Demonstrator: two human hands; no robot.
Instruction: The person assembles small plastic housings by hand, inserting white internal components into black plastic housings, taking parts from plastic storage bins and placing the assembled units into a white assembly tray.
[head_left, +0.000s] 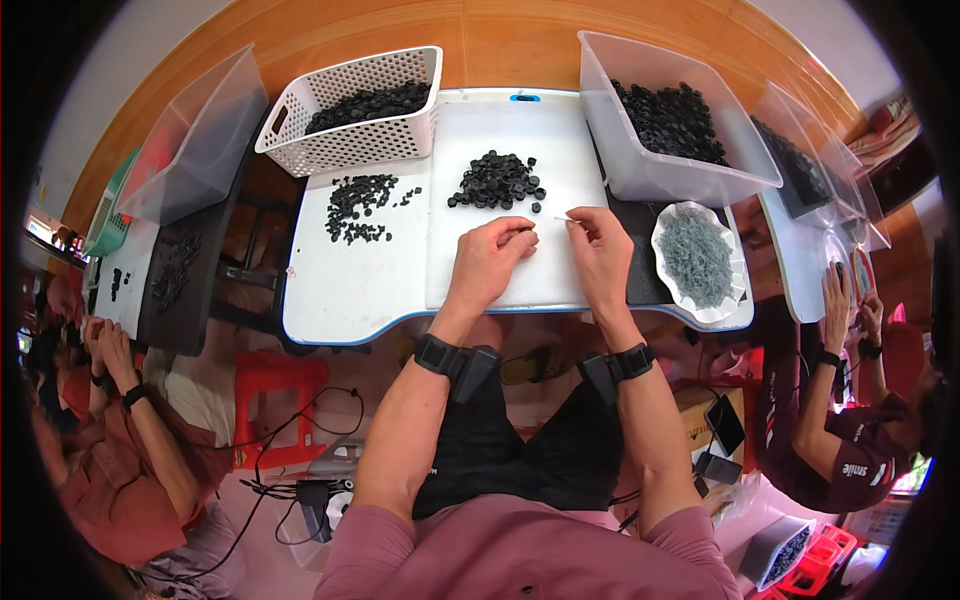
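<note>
Gap between fingertips: the pale strip [563,218] lies to the right of the small black part [527,230] and slightly to its far side; the two are near each other but apart, with the white board [550,292] below.
Strip axis: roughly left to right; the free end projects left from the right hand [603,250], on the side facing the left hand [487,262].
Left-hand grip: thumb and index finger pressed together at the tips, pinching the small black part; the fingers cover most of it, and its orientation cannot be told.
Right-hand grip: thumb and fingers pinching the right end of the pale strip; the other fingers are curled in.
Loose part on board: one round black part [537,208] rests just beyond the left fingertips; the left hand is nearer to it than the right.
Black pile: a heap of black parts [495,181] sits on the far side of both hands, more directly beyond the left.
Fluted dish: the white dish [708,313] stands to the right of the right hand and holds a mound of grey-green slivers [697,258].
Strip appearance: thin, straight, light in colour; end details too small to tell.
Part appearance: dark, small; pieces in the heap look rounded and squat.
</note>
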